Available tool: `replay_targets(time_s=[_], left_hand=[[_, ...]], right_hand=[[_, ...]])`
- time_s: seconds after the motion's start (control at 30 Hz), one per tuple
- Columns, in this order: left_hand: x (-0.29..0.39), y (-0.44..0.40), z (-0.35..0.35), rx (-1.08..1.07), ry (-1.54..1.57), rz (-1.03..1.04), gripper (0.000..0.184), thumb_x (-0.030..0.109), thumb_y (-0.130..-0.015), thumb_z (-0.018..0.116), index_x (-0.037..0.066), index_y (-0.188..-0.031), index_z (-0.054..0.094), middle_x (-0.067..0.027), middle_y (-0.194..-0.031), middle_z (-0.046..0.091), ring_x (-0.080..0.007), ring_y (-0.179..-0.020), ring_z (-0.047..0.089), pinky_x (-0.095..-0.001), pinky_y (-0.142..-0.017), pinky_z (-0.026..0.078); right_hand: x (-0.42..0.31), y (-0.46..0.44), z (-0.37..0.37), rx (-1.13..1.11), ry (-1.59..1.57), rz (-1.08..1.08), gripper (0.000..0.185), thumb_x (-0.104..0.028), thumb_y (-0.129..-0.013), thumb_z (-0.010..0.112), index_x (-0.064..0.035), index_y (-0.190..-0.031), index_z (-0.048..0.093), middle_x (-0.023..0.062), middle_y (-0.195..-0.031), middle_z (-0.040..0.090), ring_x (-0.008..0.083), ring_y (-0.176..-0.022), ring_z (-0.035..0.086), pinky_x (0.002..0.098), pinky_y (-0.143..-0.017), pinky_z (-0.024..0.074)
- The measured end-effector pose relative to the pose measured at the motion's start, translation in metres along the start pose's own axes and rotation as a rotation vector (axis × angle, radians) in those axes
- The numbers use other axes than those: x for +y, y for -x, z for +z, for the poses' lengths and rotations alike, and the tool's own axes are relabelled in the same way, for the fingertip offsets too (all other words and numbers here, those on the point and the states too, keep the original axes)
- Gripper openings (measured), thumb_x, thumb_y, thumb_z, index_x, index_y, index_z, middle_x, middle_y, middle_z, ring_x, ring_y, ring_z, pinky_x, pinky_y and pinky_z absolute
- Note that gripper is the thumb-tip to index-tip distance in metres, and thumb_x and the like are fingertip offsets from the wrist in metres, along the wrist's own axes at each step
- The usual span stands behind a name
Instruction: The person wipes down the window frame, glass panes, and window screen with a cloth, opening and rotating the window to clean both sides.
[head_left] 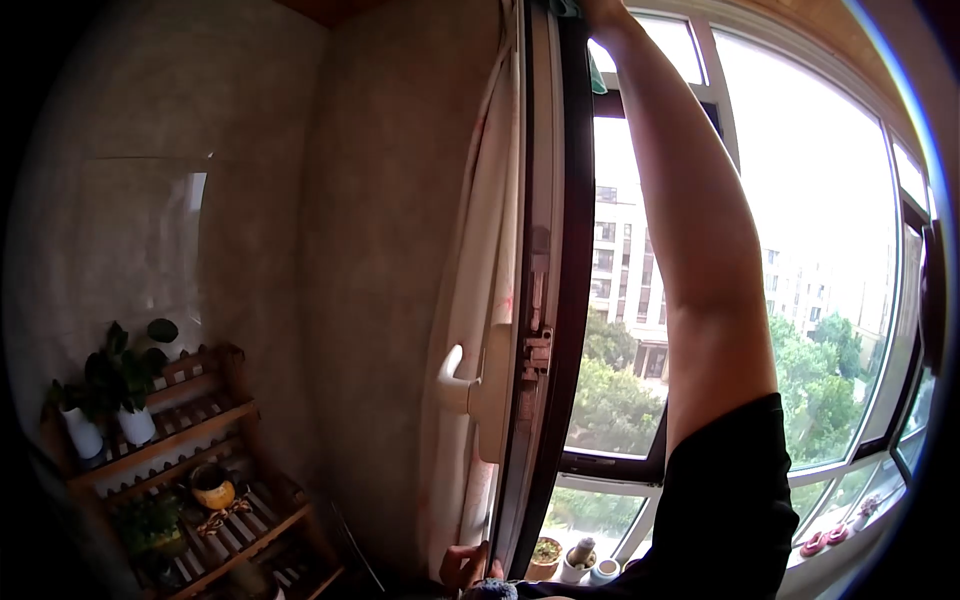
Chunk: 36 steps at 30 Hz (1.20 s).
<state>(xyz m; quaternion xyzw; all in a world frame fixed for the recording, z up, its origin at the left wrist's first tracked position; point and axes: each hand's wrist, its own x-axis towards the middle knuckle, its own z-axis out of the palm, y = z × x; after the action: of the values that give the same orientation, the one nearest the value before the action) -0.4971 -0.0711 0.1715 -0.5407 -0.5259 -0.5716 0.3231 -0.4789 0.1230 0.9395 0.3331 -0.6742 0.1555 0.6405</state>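
A tall door (pixel 540 300) stands nearly edge-on in front of me, its metal latch fittings showing along the edge. My right arm stretches up to the top of it. There my right hand (pixel 603 14), partly cut off by the upper border, is closed on a green cloth (pixel 598 78) that hangs down beside the dark frame. Low down, the curled fingers of my left hand (pixel 462 566) hold the door's edge; the rest of that hand is out of sight. A white lever handle (pixel 458 385) juts from the door's left side, next to a pale curtain (pixel 478 210).
On the left, a wooden plant rack (pixel 180 440) carries several potted plants against a grey wall (pixel 400 230). To the right are large windows (pixel 815 200). Small pots, including a cactus pot (pixel 579 562), and red shoe-like items (pixel 823 540) sit on the ledge below.
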Motion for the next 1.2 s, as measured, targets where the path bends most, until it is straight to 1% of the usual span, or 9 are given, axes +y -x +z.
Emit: replay_targets(time_s=[0.13, 0.23, 0.33, 0.53, 0.8, 1.0, 1.03, 1.1, 1.2], left_hand=[[0.01, 0.01, 0.003, 0.042, -0.091, -0.117, 0.058, 0.005, -0.075, 0.071, -0.001, -0.132, 0.063, -0.0141, -0.077, 0.059, -0.0275, -0.067, 0.055, -0.0389, -0.062, 0.045], [0.009, 0.014, 0.011, 0.212, -0.06, -0.093, 0.062, 0.001, -0.068, 0.073, 0.004, -0.13, 0.069, -0.0115, -0.083, 0.06, -0.0247, -0.069, 0.054, -0.034, -0.061, 0.045], [0.023, 0.002, 0.008, 0.211, -0.018, -0.151, 0.052, 0.003, -0.075, 0.07, -0.001, -0.128, 0.068, -0.0135, -0.085, 0.058, -0.0245, -0.07, 0.053, -0.0355, -0.064, 0.044], [0.013, 0.015, 0.012, 0.206, -0.032, -0.229, 0.04, 0.019, -0.088, 0.065, -0.003, -0.123, 0.064, -0.0148, -0.097, 0.056, -0.028, -0.086, 0.054, -0.0384, -0.076, 0.042], [-0.027, 0.069, 0.009, 0.297, -0.366, -0.019, 0.049, 0.017, -0.093, 0.063, -0.007, -0.135, 0.057, -0.0224, -0.132, 0.058, -0.0356, -0.116, 0.059, -0.0445, -0.099, 0.046], [-0.044, 0.058, -0.008, 0.312, -0.208, 0.138, 0.053, 0.017, -0.095, 0.061, -0.007, -0.141, 0.054, -0.02, -0.13, 0.065, -0.0343, -0.123, 0.061, -0.0423, -0.11, 0.042], [-0.046, 0.055, -0.012, 0.326, -0.216, 0.133, 0.053, 0.017, -0.095, 0.061, -0.007, -0.141, 0.054, -0.02, -0.13, 0.065, -0.0343, -0.123, 0.061, -0.0423, -0.11, 0.042], [-0.04, 0.057, -0.021, 0.213, -0.976, 0.497, 0.033, 0.023, -0.101, 0.062, -0.004, -0.12, 0.065, -0.0442, -0.121, 0.059, -0.0512, -0.106, 0.066, -0.0484, -0.081, 0.063], [-0.014, 0.075, -0.023, 0.093, -1.028, 0.137, 0.027, 0.015, -0.102, 0.059, -0.01, -0.11, 0.066, -0.042, -0.114, 0.062, -0.0506, -0.1, 0.068, -0.0476, -0.08, 0.063]], right_hand=[[0.008, 0.075, 0.007, 0.077, -0.376, 0.186, 0.029, -0.031, -0.099, 0.062, -0.0083, -0.116, 0.068, 0.0048, -0.09, 0.07, 0.0162, -0.08, 0.068, 0.0317, -0.067, 0.0556], [-0.052, 0.191, 0.031, 0.011, -0.474, 0.188, 0.048, -0.029, -0.101, 0.059, -0.0059, -0.143, 0.052, 0.0085, -0.122, 0.066, 0.0179, -0.101, 0.066, 0.03, -0.084, 0.0539], [-0.089, 0.291, 0.039, 0.058, 0.038, -0.103, 0.069, -0.033, -0.104, 0.051, -0.007, -0.162, 0.024, 0.0246, -0.168, 0.017, 0.0388, -0.156, 0.016, 0.0452, -0.124, 0.0205], [-0.116, 0.43, 0.05, -0.04, -0.072, -0.006, 0.076, -0.043, -0.103, 0.042, -0.0008, -0.162, 0.02, 0.0248, -0.17, 0.004, 0.0397, -0.158, 0.002, 0.0522, -0.125, 0.0085], [-0.085, 0.319, 0.057, 0.098, -0.139, 0.034, 0.064, -0.039, -0.106, 0.038, -0.0058, -0.16, 0.028, 0.0174, -0.167, 0.02, 0.0321, -0.155, 0.017, 0.0485, -0.124, 0.0195], [-0.007, 0.186, 0.049, 0.134, 0.077, -0.21, 0.061, -0.035, -0.108, 0.036, -0.0056, -0.16, 0.027, 0.0144, -0.166, 0.023, 0.0295, -0.154, 0.021, 0.0454, -0.124, 0.0208], [0.01, 0.165, 0.048, 0.138, 0.085, -0.223, 0.06, -0.034, -0.108, 0.036, -0.0056, -0.16, 0.027, 0.0139, -0.166, 0.023, 0.0291, -0.154, 0.022, 0.0449, -0.124, 0.021], [0.045, 0.127, 0.046, 0.14, 0.078, -0.225, 0.059, -0.033, -0.109, 0.035, -0.0055, -0.16, 0.027, 0.0129, -0.166, 0.025, 0.0282, -0.154, 0.023, 0.0438, -0.124, 0.0214], [0.102, 0.083, 0.045, 0.148, 0.034, -0.219, 0.057, -0.03, -0.109, 0.034, -0.0055, -0.16, 0.027, 0.0114, -0.166, 0.026, 0.0269, -0.153, 0.026, 0.0423, -0.125, 0.0221]])
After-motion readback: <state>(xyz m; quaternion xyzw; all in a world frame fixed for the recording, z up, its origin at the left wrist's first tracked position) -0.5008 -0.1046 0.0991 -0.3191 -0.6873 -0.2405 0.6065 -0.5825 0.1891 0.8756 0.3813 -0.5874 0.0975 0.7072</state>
